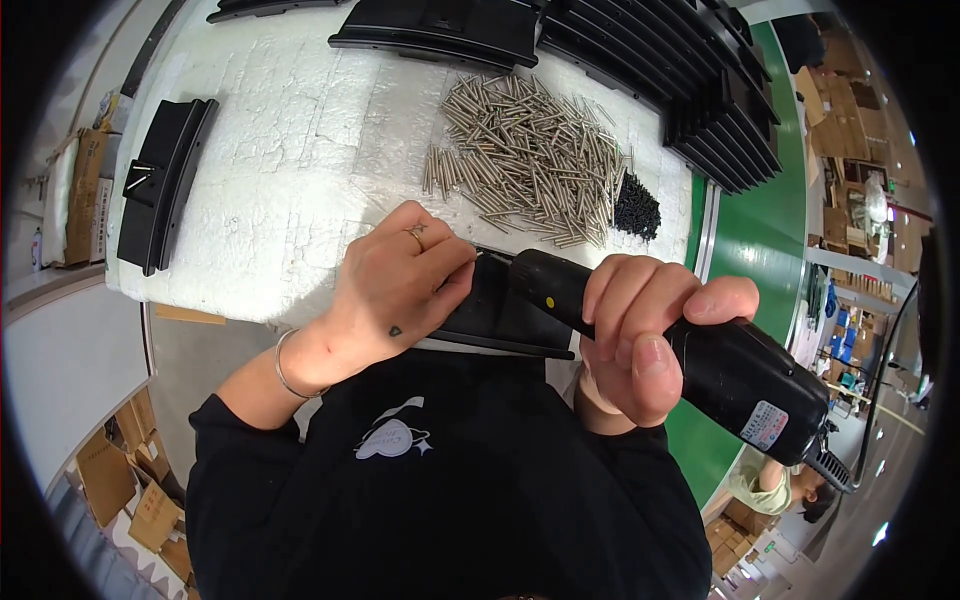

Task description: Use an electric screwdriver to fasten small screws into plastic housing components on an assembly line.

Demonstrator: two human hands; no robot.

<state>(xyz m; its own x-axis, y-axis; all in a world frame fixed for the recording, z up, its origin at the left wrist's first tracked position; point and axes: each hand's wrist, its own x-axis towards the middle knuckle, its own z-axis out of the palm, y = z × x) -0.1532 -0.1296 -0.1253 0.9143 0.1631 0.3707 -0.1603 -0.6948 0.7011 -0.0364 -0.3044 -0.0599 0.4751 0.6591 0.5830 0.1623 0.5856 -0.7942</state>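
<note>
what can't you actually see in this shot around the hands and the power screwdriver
- Tip of the black electric screwdriver: head view, hidden behind the left hand.
- Black plastic part being worked on: mostly covered by both hands.
- Right hand palm: wrapped round the tool.
- Small black screws: too small to tell apart.

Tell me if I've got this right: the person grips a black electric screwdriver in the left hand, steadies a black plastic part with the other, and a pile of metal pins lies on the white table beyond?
Not quite: the head view shows the screwdriver in the right hand. The left hand steadies the black plastic part, and the pile of metal pins lies on the white table beyond.
</note>
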